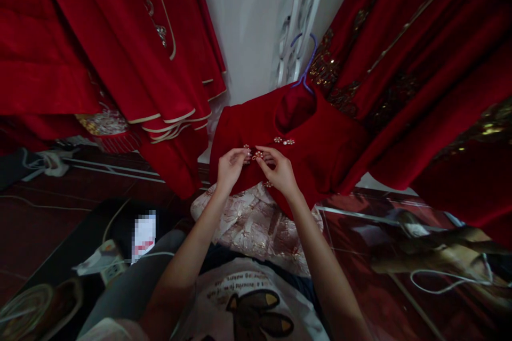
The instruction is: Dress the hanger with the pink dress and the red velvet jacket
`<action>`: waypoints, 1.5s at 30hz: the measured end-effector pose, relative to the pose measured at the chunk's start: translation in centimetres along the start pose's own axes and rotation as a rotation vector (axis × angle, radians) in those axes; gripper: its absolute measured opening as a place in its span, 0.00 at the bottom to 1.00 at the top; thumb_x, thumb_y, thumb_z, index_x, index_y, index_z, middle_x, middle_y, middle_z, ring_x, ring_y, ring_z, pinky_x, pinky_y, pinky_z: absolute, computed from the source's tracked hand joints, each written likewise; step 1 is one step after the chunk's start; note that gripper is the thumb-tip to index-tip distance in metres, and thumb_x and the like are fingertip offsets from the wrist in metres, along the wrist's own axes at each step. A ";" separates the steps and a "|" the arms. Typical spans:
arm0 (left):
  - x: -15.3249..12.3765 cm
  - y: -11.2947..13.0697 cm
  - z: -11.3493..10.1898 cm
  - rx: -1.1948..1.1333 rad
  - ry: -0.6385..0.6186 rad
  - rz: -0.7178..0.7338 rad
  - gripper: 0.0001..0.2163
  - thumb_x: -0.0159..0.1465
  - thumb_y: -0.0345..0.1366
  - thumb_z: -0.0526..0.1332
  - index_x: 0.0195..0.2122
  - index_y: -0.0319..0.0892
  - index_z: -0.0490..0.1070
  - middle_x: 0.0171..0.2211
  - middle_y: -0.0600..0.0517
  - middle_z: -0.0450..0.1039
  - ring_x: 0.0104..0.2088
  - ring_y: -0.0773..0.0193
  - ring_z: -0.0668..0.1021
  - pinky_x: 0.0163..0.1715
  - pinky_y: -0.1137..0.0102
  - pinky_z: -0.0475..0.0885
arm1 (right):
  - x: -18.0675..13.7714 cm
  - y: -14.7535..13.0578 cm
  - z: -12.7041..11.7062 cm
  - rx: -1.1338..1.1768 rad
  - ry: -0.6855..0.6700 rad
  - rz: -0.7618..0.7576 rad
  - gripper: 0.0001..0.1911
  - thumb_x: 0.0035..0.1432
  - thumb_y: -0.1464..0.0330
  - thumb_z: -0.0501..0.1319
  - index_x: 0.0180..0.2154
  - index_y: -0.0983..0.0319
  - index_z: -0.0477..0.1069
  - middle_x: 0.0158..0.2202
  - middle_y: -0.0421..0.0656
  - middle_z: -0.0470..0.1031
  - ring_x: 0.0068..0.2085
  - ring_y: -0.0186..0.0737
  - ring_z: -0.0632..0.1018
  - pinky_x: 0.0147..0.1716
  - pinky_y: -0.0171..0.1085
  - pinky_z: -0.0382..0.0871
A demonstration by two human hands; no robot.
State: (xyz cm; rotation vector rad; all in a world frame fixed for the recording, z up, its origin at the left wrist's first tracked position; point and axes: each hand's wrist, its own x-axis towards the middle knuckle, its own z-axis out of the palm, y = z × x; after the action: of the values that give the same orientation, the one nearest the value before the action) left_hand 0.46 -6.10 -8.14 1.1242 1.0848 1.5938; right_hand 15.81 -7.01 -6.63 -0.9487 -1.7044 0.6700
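A red velvet garment (320, 144) with a stand collar hangs on a purple hanger (304, 58) in front of me. Pearl knot buttons (284, 141) run along its front flap. My left hand (231, 168) pinches the flap's edge beside a button. My right hand (278, 170) pinches a small pearl button (258, 155) between thumb and fingers. Both hands meet at that fastening, fingers closed. A pale embroidered cloth (256, 224) lies under my forearms.
More red garments with gold trim hang at the left (120, 37) and right (420, 64). A white ornate frame (298, 21) stands against the wall behind. On the glossy dark floor lie white cables (448, 282) and a power strip (108, 266).
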 end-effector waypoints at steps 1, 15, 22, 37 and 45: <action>0.0 0.1 0.0 -0.018 -0.003 -0.015 0.12 0.56 0.42 0.65 0.34 0.38 0.76 0.34 0.47 0.80 0.31 0.66 0.80 0.37 0.69 0.77 | 0.3 0.1 0.2 0.007 -0.003 0.007 0.16 0.60 0.65 0.60 0.50 0.59 0.72 0.40 0.44 0.77 0.37 0.35 0.78 0.39 0.35 0.75; -0.4 -0.2 0.0 0.264 -0.039 0.184 0.09 0.55 0.32 0.65 0.38 0.38 0.77 0.37 0.47 0.81 0.33 0.65 0.81 0.40 0.67 0.78 | 0.1 -0.4 1.3 -0.021 0.072 0.033 0.13 0.62 0.67 0.57 0.47 0.61 0.72 0.44 0.46 0.78 0.42 0.36 0.79 0.41 0.35 0.76; 0.8 1.0 -0.9 0.507 -0.177 0.286 0.06 0.55 0.31 0.64 0.35 0.40 0.77 0.31 0.50 0.80 0.30 0.65 0.81 0.36 0.69 0.77 | 0.0 -0.3 1.4 -0.090 0.102 0.011 0.12 0.63 0.66 0.55 0.46 0.61 0.73 0.45 0.46 0.77 0.41 0.37 0.78 0.40 0.35 0.76; 0.8 1.9 -7.3 0.680 -0.526 0.247 0.12 0.59 0.30 0.59 0.44 0.42 0.72 0.43 0.47 0.76 0.35 0.66 0.79 0.36 0.69 0.76 | -4.4 -1.6 -3.3 -0.277 -0.178 0.103 0.23 0.59 0.69 0.59 0.56 0.60 0.65 0.48 0.49 0.74 0.44 0.41 0.78 0.43 0.42 0.76; -1.1 -1.3 -7.4 0.677 -0.579 0.071 0.06 0.61 0.31 0.53 0.34 0.42 0.70 0.28 0.53 0.75 0.28 0.67 0.77 0.31 0.72 0.72 | -5.9 0.4 -3.5 -0.414 -0.271 0.285 0.10 0.59 0.66 0.60 0.43 0.61 0.70 0.33 0.43 0.76 0.34 0.38 0.78 0.36 0.37 0.70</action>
State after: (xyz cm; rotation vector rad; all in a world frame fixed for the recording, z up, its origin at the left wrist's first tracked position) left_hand -6.20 -8.01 -11.15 1.9351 1.2060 0.8397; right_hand 20.14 -11.80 -8.82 -1.4646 -2.0136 0.6641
